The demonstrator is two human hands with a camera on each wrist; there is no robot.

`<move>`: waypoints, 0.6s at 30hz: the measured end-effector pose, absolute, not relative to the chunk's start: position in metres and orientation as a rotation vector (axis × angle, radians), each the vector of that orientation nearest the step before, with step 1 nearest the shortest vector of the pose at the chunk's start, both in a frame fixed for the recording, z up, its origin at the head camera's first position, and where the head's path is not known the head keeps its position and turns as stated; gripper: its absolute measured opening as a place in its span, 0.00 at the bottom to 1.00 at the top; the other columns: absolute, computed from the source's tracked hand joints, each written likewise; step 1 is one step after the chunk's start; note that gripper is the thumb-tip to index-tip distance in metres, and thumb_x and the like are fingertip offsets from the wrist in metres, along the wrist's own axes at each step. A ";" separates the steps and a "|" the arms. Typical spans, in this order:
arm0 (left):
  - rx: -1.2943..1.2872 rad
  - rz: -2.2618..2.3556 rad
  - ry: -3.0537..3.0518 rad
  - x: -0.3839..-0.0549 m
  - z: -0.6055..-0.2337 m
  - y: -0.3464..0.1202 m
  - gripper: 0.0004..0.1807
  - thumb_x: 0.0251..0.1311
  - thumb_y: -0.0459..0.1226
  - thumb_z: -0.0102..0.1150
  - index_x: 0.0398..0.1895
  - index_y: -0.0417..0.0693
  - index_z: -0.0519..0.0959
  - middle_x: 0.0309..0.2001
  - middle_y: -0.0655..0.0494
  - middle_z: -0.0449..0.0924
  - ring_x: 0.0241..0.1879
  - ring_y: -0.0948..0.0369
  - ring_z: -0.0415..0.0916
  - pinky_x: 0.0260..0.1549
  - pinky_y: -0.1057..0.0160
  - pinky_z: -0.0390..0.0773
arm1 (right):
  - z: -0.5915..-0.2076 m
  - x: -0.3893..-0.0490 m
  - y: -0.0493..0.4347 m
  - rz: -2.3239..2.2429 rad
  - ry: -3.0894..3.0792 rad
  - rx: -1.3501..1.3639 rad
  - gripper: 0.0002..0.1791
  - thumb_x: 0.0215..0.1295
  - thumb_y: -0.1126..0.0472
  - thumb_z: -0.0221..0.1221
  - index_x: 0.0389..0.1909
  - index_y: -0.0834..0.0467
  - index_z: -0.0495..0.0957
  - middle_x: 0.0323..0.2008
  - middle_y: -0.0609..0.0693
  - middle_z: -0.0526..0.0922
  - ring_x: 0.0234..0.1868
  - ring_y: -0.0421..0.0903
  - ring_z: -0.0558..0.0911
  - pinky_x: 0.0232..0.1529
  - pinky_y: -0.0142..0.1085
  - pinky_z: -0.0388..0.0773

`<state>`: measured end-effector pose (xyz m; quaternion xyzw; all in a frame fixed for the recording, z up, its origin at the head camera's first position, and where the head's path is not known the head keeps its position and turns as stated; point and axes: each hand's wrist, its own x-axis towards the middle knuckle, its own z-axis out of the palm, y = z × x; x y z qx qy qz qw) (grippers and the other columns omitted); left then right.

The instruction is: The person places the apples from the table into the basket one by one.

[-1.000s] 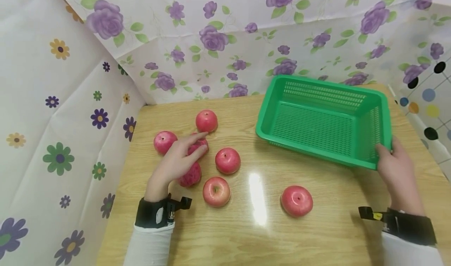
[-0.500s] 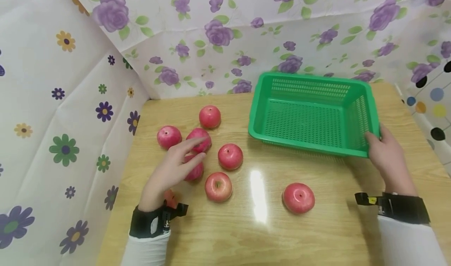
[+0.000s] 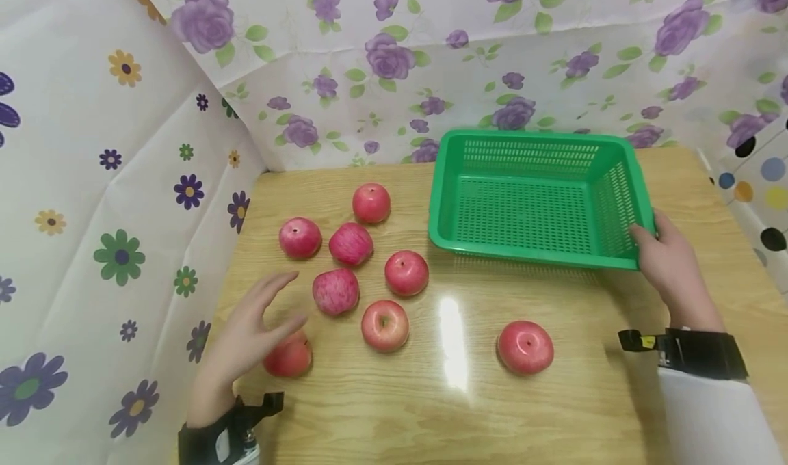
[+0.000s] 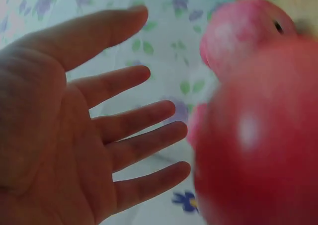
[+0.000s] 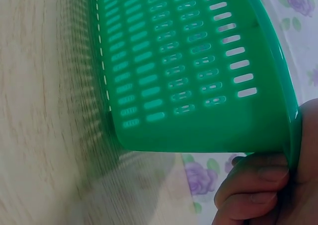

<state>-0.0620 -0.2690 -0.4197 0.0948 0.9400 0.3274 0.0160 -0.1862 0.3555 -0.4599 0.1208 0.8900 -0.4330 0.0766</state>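
Observation:
My right hand (image 3: 671,267) grips the right end rim of an empty green plastic basket (image 3: 542,254), thumb inside and fingers outside. In the right wrist view, curled fingers (image 5: 253,185) lie under the rim of the basket (image 5: 198,130). My left hand (image 3: 246,335) is spread, with thumb and fingers apart, over the left side of the table. It partly covers a red apple (image 3: 289,357). In the left wrist view, the open palm (image 4: 64,135) faces a large blurred red apple (image 4: 258,135), with nothing held.
More red apples lie near the left hand, including a streaked apple (image 3: 335,291), a paler apple (image 3: 384,325) and a back apple (image 3: 371,203). A lone apple (image 3: 525,347) sits in front of the basket. Flowered sheets (image 3: 369,109) line the back and left of the wooden table (image 3: 400,410).
My left hand has moved from above the clustered apples back toward the near-left apple, uncovering the streaked ones. The basket has shifted left, with my right hand still on its rim.

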 end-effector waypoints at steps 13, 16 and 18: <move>0.193 0.912 2.778 -0.032 -0.452 -0.294 0.52 0.48 0.61 0.71 0.73 0.54 0.60 0.66 0.44 0.61 0.56 0.44 0.71 0.46 0.40 0.79 | -0.461 -0.192 0.352 -1.320 2.670 0.312 0.40 0.76 0.36 0.32 0.79 0.50 0.32 0.73 0.71 0.49 0.64 0.70 0.59 0.59 0.72 0.58; 0.162 0.943 2.756 -0.031 -0.458 -0.294 0.52 0.44 0.61 0.74 0.72 0.53 0.62 0.65 0.46 0.61 0.54 0.47 0.72 0.45 0.42 0.81 | -0.461 -0.191 0.351 -1.319 2.665 0.314 0.41 0.76 0.35 0.31 0.79 0.50 0.31 0.73 0.71 0.48 0.64 0.71 0.59 0.59 0.72 0.57; 0.119 0.959 2.734 -0.030 -0.461 -0.294 0.52 0.42 0.61 0.75 0.69 0.54 0.62 0.64 0.47 0.61 0.53 0.48 0.72 0.46 0.43 0.81 | -0.460 -0.191 0.350 -1.315 2.667 0.315 0.41 0.76 0.35 0.31 0.79 0.50 0.31 0.74 0.71 0.48 0.64 0.71 0.58 0.59 0.73 0.57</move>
